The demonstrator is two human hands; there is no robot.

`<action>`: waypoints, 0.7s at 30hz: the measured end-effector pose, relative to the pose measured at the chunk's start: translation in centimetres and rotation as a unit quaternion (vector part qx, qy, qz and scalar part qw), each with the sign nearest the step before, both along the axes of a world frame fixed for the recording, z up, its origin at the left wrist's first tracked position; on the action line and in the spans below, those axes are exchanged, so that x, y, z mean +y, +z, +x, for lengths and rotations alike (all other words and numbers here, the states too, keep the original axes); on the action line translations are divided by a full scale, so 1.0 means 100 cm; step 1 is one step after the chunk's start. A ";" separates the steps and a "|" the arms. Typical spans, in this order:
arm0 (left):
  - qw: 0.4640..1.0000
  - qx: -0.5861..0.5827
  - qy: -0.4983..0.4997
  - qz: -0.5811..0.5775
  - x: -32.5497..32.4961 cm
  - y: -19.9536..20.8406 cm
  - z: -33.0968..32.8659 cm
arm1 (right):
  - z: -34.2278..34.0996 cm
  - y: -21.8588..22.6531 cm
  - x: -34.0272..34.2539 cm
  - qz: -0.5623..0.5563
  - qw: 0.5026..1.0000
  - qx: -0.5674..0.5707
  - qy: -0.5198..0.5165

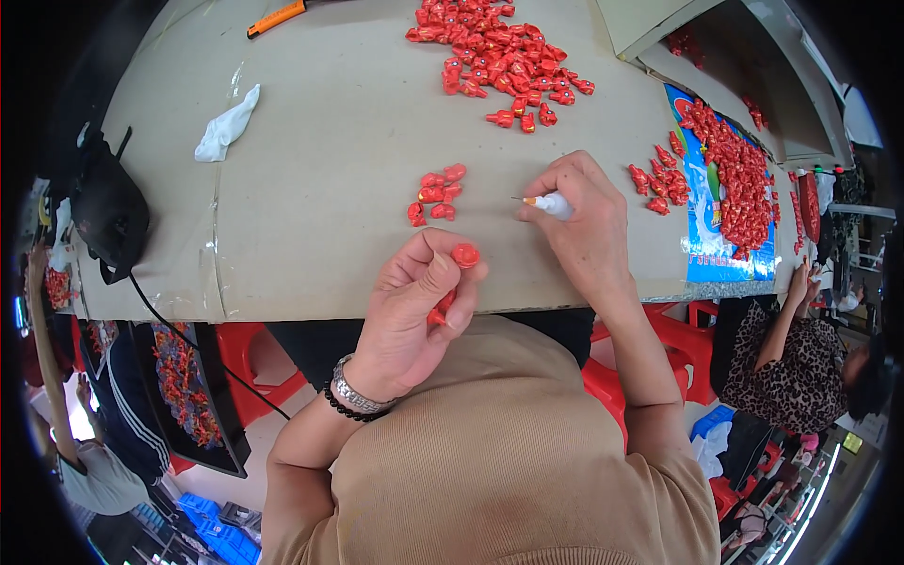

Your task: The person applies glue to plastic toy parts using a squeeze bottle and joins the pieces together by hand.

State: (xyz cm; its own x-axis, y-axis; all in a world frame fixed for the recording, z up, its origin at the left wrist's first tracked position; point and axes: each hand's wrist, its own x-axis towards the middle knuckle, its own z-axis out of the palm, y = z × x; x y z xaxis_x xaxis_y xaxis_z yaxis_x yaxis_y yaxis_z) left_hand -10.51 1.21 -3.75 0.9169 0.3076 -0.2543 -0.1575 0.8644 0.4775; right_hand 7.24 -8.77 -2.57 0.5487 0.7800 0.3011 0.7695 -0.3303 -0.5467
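Note:
My left hand [407, 306] is closed above the table's near edge. Its thumb and forefinger pinch a small red plastic part [465, 254] with a rounded end up. Another red piece [441, 309] shows lower down between the same hand's fingers; whether the two are joined is hidden. In my right hand [589, 221] is a small white needle-tip bottle [554, 204], held on its side, its thin metal tip pointing left, apart from the red part. Several small red figure pieces [433, 193] lie on the table just beyond my left hand.
A large pile of red pieces [508, 61] lies at the far middle. More red pieces [730, 179] cover a blue printed sheet [702, 259] at right, beside a cardboard box [650, 28]. Around the table are a white cloth [227, 124], orange cutter [277, 17], black bag [111, 202] and co-workers.

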 end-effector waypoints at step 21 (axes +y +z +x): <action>0.996 0.026 0.021 0.084 -0.005 0.001 0.009 | -0.007 0.033 -0.006 0.104 0.877 0.468 0.003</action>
State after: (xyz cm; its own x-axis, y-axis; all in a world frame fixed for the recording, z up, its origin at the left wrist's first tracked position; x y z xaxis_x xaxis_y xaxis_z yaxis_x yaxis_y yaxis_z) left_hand -9.64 0.70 -3.69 0.8889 0.3883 -0.2430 -0.1639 0.7649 0.6229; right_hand 6.54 -9.38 0.69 0.6266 0.7660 -0.1435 -0.0476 -0.1462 -0.9881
